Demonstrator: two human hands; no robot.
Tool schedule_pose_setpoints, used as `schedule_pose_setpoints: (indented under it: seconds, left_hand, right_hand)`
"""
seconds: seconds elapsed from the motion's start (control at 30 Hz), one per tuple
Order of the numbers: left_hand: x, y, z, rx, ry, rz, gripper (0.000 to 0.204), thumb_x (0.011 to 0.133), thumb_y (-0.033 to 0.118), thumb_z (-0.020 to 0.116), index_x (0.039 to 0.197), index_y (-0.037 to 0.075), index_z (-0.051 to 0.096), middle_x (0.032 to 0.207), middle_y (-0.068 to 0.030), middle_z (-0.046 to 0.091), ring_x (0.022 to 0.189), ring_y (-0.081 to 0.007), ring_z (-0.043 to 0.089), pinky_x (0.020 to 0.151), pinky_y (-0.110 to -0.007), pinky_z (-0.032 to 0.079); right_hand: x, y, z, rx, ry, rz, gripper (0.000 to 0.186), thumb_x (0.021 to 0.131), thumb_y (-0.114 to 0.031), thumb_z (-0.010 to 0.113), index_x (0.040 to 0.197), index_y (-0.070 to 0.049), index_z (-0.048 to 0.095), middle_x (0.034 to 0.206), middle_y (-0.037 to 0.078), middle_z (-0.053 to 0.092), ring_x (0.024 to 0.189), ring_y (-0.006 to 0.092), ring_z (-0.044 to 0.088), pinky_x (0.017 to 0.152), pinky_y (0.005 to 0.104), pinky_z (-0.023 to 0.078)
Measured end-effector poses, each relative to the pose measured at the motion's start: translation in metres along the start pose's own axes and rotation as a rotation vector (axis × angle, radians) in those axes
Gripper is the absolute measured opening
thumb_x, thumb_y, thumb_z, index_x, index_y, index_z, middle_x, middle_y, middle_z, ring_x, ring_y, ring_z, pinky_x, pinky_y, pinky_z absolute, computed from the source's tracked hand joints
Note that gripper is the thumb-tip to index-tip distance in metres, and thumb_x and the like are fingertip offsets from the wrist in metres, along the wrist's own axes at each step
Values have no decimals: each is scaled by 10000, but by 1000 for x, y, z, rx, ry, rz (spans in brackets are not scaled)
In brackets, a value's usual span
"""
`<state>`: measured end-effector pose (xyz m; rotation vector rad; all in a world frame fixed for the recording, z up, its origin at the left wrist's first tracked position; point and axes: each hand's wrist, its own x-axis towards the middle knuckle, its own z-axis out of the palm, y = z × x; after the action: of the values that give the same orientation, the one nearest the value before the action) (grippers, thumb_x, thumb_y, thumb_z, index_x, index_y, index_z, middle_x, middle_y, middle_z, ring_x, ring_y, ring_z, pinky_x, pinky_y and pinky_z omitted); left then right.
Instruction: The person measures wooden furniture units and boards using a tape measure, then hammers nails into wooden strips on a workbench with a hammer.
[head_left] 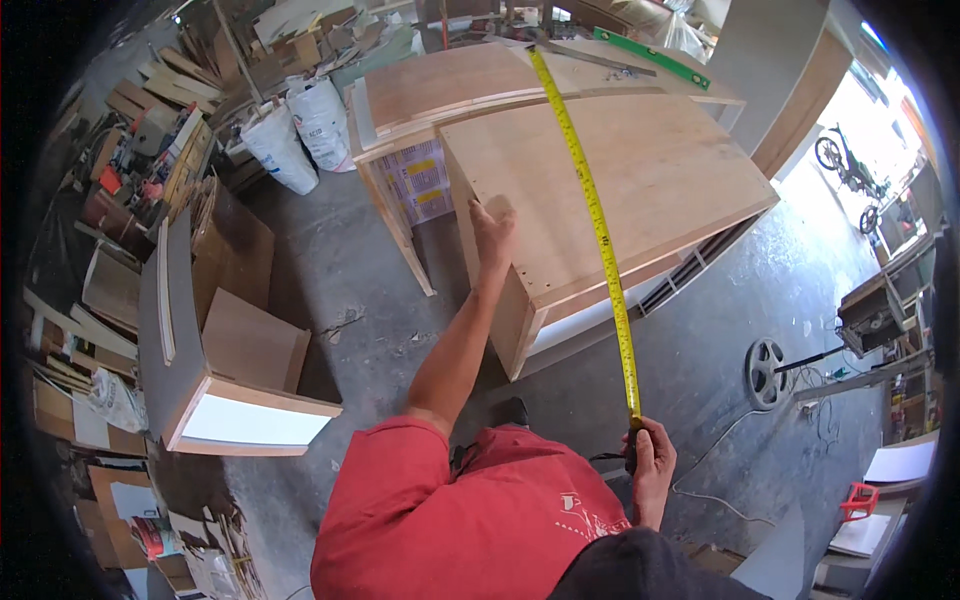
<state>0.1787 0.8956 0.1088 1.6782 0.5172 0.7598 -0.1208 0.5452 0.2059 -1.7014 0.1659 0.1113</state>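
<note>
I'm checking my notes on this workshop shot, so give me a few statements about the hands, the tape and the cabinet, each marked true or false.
1. The right hand holds the case end of a yellow tape measure. True.
2. The tape lies rolled up on the floor. False: it runs extended across the top of the plywood cabinet.
3. The left hand rests on the cabinet's near corner. True.
4. A green level lies at the far end of the boards. True.
5. The person wears a blue shirt. False: the shirt is red.
</note>
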Motion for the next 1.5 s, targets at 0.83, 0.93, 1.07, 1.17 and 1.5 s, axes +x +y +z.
schedule_pose_setpoints:
  seconds: [0.83, 0.93, 1.07, 1.17, 1.5]
  left_hand:
    - [-10, 35, 2, 215, 26, -178, 967, 768, 383, 736, 1477, -108, 300, 1408, -304, 470, 1257, -426, 538, 1030, -482, 499]
    - [-11, 33, 4, 212, 92, -159, 964, 764, 378, 750, 1475, -100, 309, 1410, -300, 466, 1237, -437, 546, 1010, -485, 514]
    - [-14, 33, 6, 220, 76, -160, 954, 768, 380, 746, 1476, -91, 313, 1411, -295, 463, 1223, -435, 552, 991, -489, 526]
    - [-12, 35, 6, 202, 49, -166, 955, 774, 388, 743, 1478, -88, 309, 1413, -288, 460, 1220, -443, 549, 1005, -489, 516]
    - [-7, 18, 12, 155, 87, -66, 888, 848, 290, 696, 1502, -101, 240, 1471, -320, 368, 1279, -469, 478, 1052, -498, 474]
  right_hand:
    - [-117, 31, 28, 296, 265, 163, 386, 1031, -365, 508, 1234, -65, 641, 889, 54, 683, 708, 136, 668, 458, 246, 443]
    - [-120, 29, 29, 348, 300, 172, 400, 1031, -370, 494, 1238, -59, 638, 892, 56, 676, 707, 141, 667, 459, 247, 445]
    - [-123, 34, 32, 352, 278, 185, 436, 1017, -407, 515, 1259, -58, 615, 905, 51, 667, 729, 148, 664, 465, 247, 441]
    - [-124, 31, 38, 259, 270, 167, 423, 1019, -399, 519, 1254, -62, 621, 891, 49, 666, 717, 142, 662, 470, 248, 442]
    - [-102, 25, 53, 135, 206, 134, 355, 1033, -345, 532, 1216, -65, 653, 884, 52, 682, 693, 119, 655, 483, 238, 434]
